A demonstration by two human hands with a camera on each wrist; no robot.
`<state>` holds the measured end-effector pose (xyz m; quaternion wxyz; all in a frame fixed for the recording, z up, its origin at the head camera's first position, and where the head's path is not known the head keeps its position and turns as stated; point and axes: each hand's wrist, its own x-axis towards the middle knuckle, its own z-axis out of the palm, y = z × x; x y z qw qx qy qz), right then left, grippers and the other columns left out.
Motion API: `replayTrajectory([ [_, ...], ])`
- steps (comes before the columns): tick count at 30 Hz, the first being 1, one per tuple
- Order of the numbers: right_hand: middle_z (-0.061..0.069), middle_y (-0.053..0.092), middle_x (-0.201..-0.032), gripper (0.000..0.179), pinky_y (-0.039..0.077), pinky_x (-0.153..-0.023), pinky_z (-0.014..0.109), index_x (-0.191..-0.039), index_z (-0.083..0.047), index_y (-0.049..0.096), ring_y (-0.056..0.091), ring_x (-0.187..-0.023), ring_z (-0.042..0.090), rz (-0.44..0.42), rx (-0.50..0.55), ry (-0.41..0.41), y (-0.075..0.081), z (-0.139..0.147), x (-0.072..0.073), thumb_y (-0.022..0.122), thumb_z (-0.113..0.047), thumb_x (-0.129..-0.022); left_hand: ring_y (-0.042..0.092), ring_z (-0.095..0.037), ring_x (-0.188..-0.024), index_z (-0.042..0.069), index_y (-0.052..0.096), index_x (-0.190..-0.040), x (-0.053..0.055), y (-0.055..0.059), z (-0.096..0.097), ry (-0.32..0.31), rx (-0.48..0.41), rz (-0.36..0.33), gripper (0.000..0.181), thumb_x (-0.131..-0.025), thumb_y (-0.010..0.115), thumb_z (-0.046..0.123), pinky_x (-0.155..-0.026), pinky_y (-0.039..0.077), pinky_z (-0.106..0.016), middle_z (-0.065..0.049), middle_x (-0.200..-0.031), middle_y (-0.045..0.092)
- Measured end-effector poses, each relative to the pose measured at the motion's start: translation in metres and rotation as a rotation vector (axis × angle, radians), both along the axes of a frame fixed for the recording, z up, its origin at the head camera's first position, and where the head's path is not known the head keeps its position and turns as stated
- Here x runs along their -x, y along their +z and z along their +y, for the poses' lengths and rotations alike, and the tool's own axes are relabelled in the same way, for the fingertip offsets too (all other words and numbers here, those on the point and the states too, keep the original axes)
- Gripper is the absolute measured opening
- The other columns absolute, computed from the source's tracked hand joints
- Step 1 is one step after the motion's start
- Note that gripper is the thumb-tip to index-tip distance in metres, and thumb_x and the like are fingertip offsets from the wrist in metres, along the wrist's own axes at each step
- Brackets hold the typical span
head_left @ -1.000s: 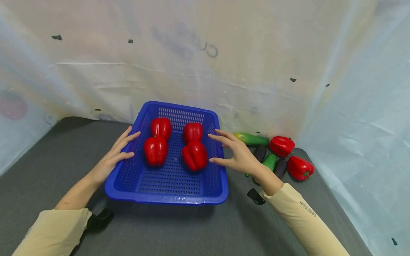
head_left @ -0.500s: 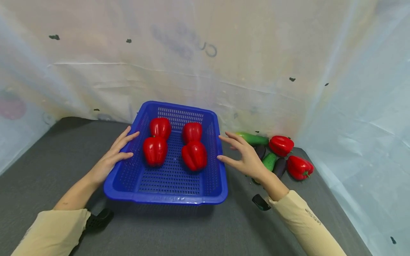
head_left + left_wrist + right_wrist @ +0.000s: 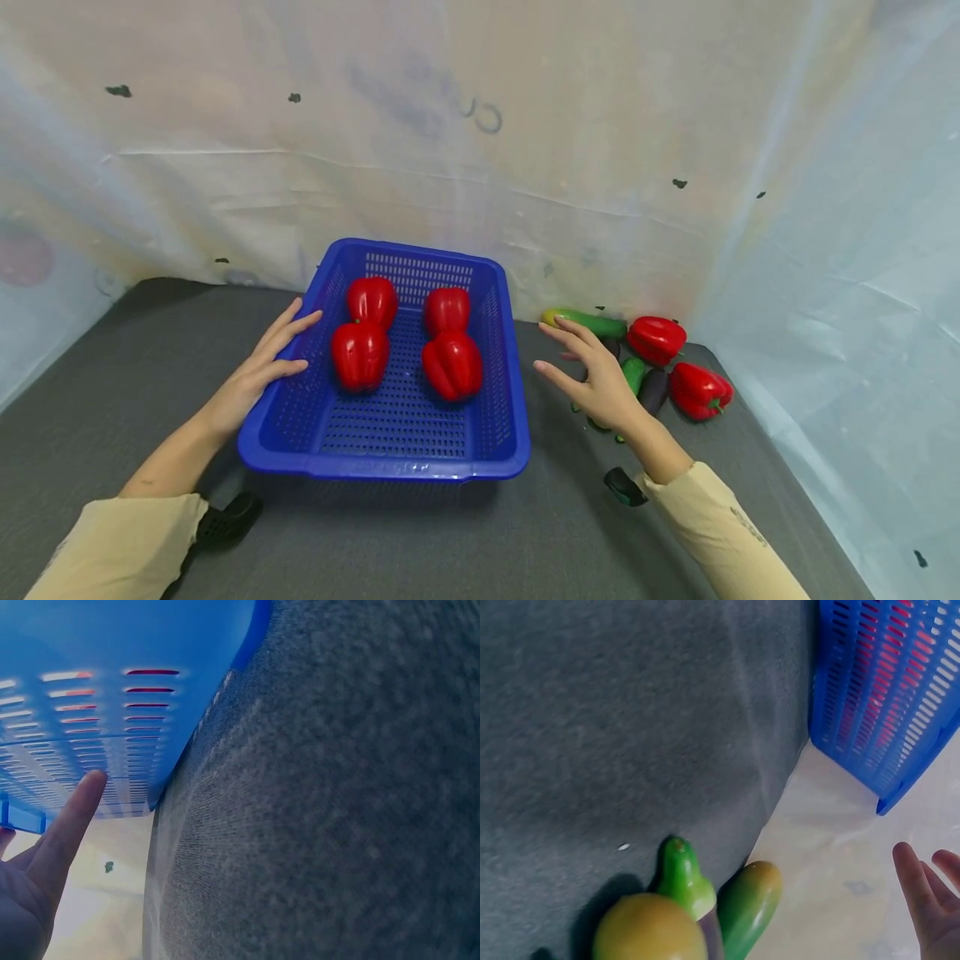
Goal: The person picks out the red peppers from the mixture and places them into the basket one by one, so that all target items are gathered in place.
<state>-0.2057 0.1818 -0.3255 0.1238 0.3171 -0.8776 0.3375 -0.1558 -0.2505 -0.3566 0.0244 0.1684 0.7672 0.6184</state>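
Note:
A blue plastic basket [image 3: 390, 467] with slotted walls holds several red bell peppers [image 3: 362, 357] in two rows. My left hand [image 3: 251, 383] rests at its left rim, fingers nearly straight across the edge; in the left wrist view a straight finger [image 3: 75, 817] lies along the slotted side wall. My right hand [image 3: 606, 383] hovers right of the basket, apart from it, fingers spread and slightly bent with nothing between them. Behind and below that hand lie a green-yellow long vegetable [image 3: 581, 322], a green cucumber-like vegetable [image 3: 633, 373] and a dark eggplant [image 3: 654, 392], partly hidden.
Two more red bell peppers [image 3: 700, 392] lie at the far right of the grey tabletop [image 3: 525, 533]. A yellow rounded vegetable [image 3: 649, 930] shows low in the right wrist view. Pale plastic sheeting [image 3: 480, 167] hangs behind and on both sides.
My right hand has moved right, from over the basket's right rim to beyond it, nearer the vegetables. My left hand stays at the left rim; the peppers keep their places.

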Motion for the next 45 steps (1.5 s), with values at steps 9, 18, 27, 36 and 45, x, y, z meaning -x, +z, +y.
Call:
replayTrajectory([
  [9,0.012,0.037,-0.150,0.056,0.051,-0.091,0.047,-0.142,-0.016,0.048,0.048,-0.128,0.030,-0.004,0.013,-0.105,-0.007,0.017,-0.003,0.068,-0.017,-0.089,-0.008,-0.046,-0.141,0.023,0.018,-0.155,0.000,-0.001,-0.002,-0.001,0.011,0.004,0.055,-0.102,0.036,0.020,-0.102,0.028,-0.069,0.005,-0.161,-0.015],
  [18,0.014,0.038,-0.149,0.055,0.051,-0.089,0.049,-0.140,-0.013,0.050,0.053,-0.122,0.034,0.016,0.025,-0.216,-0.016,0.031,-0.005,0.068,-0.017,-0.089,-0.010,-0.046,-0.142,0.023,0.018,-0.155,0.000,0.000,-0.001,-0.014,-0.005,0.003,0.055,-0.103,0.034,0.020,-0.099,0.020,-0.076,0.005,-0.161,-0.016],
  [27,0.016,0.037,-0.149,0.055,0.050,-0.089,0.054,-0.141,-0.013,0.048,0.061,-0.108,0.039,-0.015,0.017,-0.368,-0.024,0.051,-0.006,0.067,-0.020,-0.090,-0.006,-0.049,-0.140,0.024,0.018,-0.155,0.001,0.000,-0.001,-0.013,0.000,0.001,0.054,-0.103,0.034,0.020,-0.098,0.021,-0.075,0.004,-0.160,-0.016],
  [36,0.021,0.038,-0.148,0.056,0.050,-0.088,0.054,-0.140,-0.010,0.049,0.057,-0.112,0.041,-0.002,-0.005,-0.402,-0.029,0.066,-0.008,0.068,-0.016,-0.089,-0.007,-0.047,-0.141,0.023,0.019,-0.155,0.002,-0.001,-0.003,-0.022,-0.010,0.013,0.054,-0.103,0.035,0.018,-0.089,0.042,-0.017,0.004,-0.161,-0.015],
  [45,0.026,0.037,-0.146,0.057,0.049,-0.088,0.055,-0.140,-0.005,0.048,0.047,-0.123,0.042,-0.001,-0.011,-0.445,-0.033,0.077,-0.010,0.069,-0.013,-0.087,-0.008,-0.045,-0.141,0.023,0.019,-0.155,0.002,-0.002,-0.003,-0.018,0.004,0.013,0.054,-0.103,0.034,0.019,-0.086,0.039,-0.012,0.005,-0.161,-0.014],
])
